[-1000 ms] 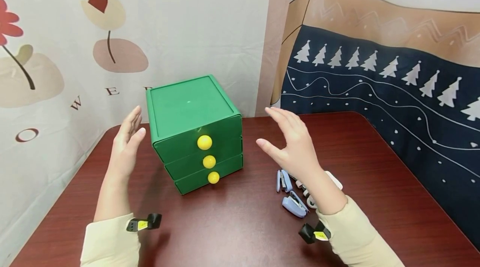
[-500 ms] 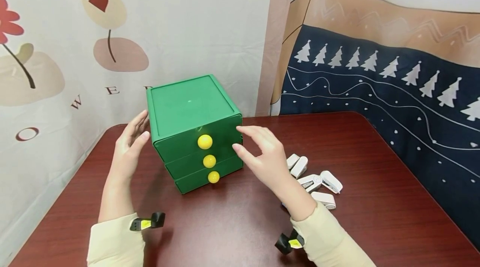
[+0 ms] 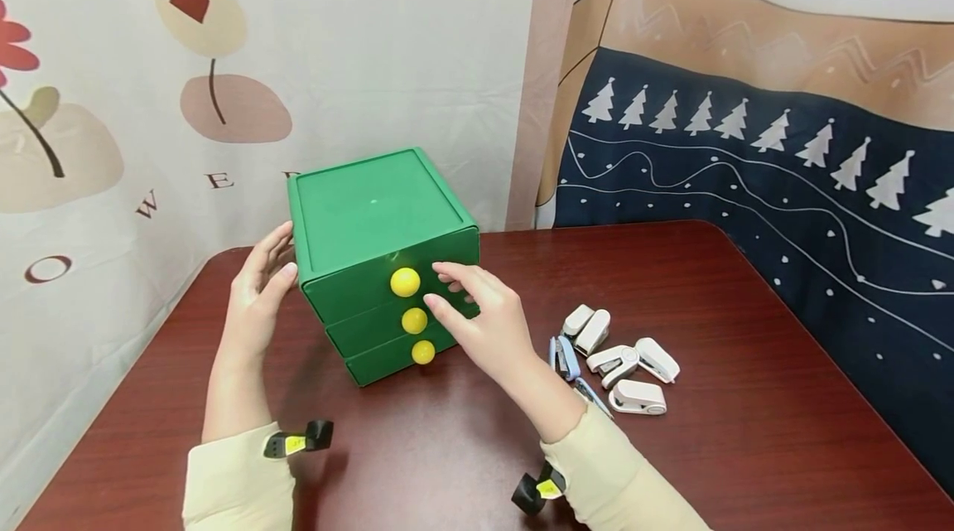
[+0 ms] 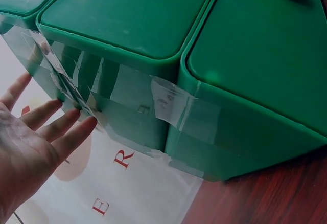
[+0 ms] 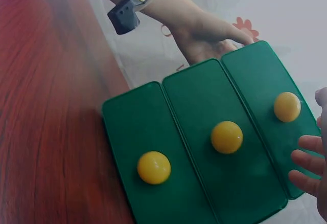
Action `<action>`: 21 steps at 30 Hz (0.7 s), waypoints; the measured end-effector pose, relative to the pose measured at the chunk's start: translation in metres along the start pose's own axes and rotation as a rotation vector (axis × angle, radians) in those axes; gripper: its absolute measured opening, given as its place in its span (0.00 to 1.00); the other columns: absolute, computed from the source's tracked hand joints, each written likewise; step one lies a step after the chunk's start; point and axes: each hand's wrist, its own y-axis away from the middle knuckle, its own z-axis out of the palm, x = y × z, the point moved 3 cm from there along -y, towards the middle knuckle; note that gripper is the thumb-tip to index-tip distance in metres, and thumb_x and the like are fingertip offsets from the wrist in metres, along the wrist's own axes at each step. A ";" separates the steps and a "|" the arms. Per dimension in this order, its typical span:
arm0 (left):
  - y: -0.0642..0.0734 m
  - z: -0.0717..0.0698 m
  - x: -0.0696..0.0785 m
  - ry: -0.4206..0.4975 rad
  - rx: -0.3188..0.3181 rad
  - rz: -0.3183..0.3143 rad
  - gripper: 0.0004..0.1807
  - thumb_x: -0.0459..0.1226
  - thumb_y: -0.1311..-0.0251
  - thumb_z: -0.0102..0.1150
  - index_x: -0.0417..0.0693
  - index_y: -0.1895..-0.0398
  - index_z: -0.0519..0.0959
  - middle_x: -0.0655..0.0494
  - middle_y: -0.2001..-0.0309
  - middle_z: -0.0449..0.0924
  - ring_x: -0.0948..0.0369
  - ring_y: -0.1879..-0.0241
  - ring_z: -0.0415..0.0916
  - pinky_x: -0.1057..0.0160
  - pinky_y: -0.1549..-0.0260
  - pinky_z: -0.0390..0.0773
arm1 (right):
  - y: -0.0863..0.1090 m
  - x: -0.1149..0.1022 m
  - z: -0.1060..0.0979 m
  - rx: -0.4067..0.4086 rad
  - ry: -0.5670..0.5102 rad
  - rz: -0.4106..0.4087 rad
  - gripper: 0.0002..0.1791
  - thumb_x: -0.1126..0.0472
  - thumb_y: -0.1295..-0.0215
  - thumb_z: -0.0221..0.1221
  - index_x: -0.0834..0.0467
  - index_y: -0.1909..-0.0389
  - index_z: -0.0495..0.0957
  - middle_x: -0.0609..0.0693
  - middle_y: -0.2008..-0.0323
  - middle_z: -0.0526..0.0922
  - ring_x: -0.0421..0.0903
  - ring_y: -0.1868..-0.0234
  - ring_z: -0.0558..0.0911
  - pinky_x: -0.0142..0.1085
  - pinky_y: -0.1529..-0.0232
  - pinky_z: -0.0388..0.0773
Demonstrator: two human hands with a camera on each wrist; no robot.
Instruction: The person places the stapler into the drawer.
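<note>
A green drawer box (image 3: 376, 208) with three stacked drawers stands on the table, each front bearing a round yellow knob. My left hand (image 3: 257, 291) is at the box's left side, fingers extended, fingertips right at the taped side wall in the left wrist view. In front of the box my right hand (image 3: 488, 320) is held with thumb and fingers apart, just right of the top yellow knob (image 3: 405, 282). Nothing is between those fingers. The middle knob (image 3: 414, 321) and bottom knob (image 3: 423, 352) sit below. All drawers are flush.
Several white staplers (image 3: 637, 397) and blue staplers (image 3: 564, 357) lie grouped on the dark red table (image 3: 745, 432), right of the box and beyond my right forearm. Printed cloth backdrops (image 3: 417, 42) hang behind the table.
My right hand has moved left from above the staplers to the drawer knobs, uncovering the white staplers. My left hand has shifted slightly right, closer to the box's side.
</note>
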 end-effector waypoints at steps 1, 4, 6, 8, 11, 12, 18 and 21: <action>0.000 0.000 0.000 0.001 0.003 -0.003 0.26 0.31 0.33 0.47 0.45 0.31 0.66 0.58 0.40 0.71 0.59 0.40 0.65 0.71 0.54 0.68 | 0.000 0.000 0.002 -0.002 -0.019 0.011 0.18 0.60 0.39 0.65 0.59 0.49 0.80 0.51 0.59 0.82 0.43 0.59 0.80 0.40 0.62 0.78; 0.001 -0.001 0.001 0.003 0.009 -0.016 0.26 0.32 0.33 0.48 0.47 0.31 0.66 0.57 0.40 0.70 0.58 0.40 0.65 0.70 0.56 0.69 | -0.002 -0.002 0.010 -0.011 -0.075 0.060 0.18 0.59 0.39 0.65 0.58 0.48 0.80 0.50 0.60 0.83 0.42 0.60 0.80 0.38 0.63 0.78; 0.001 -0.001 0.001 0.003 0.009 -0.027 0.26 0.33 0.33 0.48 0.48 0.31 0.66 0.57 0.39 0.70 0.58 0.40 0.65 0.70 0.56 0.69 | -0.003 -0.003 0.014 -0.016 -0.109 0.095 0.18 0.58 0.39 0.65 0.57 0.48 0.79 0.49 0.61 0.83 0.41 0.62 0.81 0.37 0.64 0.77; 0.001 0.000 0.001 0.005 0.006 -0.036 0.26 0.33 0.33 0.48 0.49 0.31 0.66 0.56 0.39 0.69 0.58 0.40 0.65 0.69 0.56 0.69 | -0.004 -0.002 0.017 -0.025 -0.131 0.127 0.18 0.58 0.39 0.65 0.56 0.48 0.79 0.48 0.61 0.83 0.38 0.63 0.81 0.35 0.65 0.77; 0.001 0.001 0.001 0.008 0.004 -0.044 0.26 0.34 0.33 0.48 0.49 0.31 0.66 0.56 0.39 0.69 0.58 0.40 0.65 0.69 0.57 0.69 | -0.005 -0.002 0.022 -0.029 -0.162 0.150 0.19 0.59 0.40 0.67 0.56 0.48 0.79 0.47 0.61 0.82 0.37 0.66 0.80 0.35 0.66 0.77; 0.001 0.001 0.001 0.011 0.004 -0.044 0.26 0.34 0.33 0.48 0.49 0.31 0.66 0.56 0.39 0.69 0.58 0.41 0.65 0.69 0.57 0.69 | -0.005 -0.001 0.024 -0.027 -0.174 0.155 0.19 0.59 0.41 0.67 0.56 0.48 0.79 0.47 0.62 0.82 0.37 0.67 0.80 0.35 0.66 0.77; 0.001 0.002 0.001 0.018 0.004 -0.039 0.26 0.34 0.33 0.47 0.49 0.31 0.66 0.56 0.39 0.69 0.59 0.43 0.67 0.69 0.57 0.70 | -0.007 0.001 0.031 -0.003 -0.202 0.183 0.20 0.62 0.45 0.70 0.55 0.50 0.81 0.48 0.65 0.82 0.38 0.72 0.79 0.33 0.69 0.77; 0.000 0.002 0.001 0.027 0.002 -0.028 0.26 0.33 0.33 0.47 0.48 0.31 0.66 0.55 0.40 0.70 0.59 0.44 0.68 0.69 0.58 0.70 | -0.008 0.001 0.033 0.012 -0.211 0.190 0.18 0.62 0.45 0.70 0.55 0.52 0.81 0.48 0.66 0.82 0.39 0.73 0.79 0.33 0.70 0.77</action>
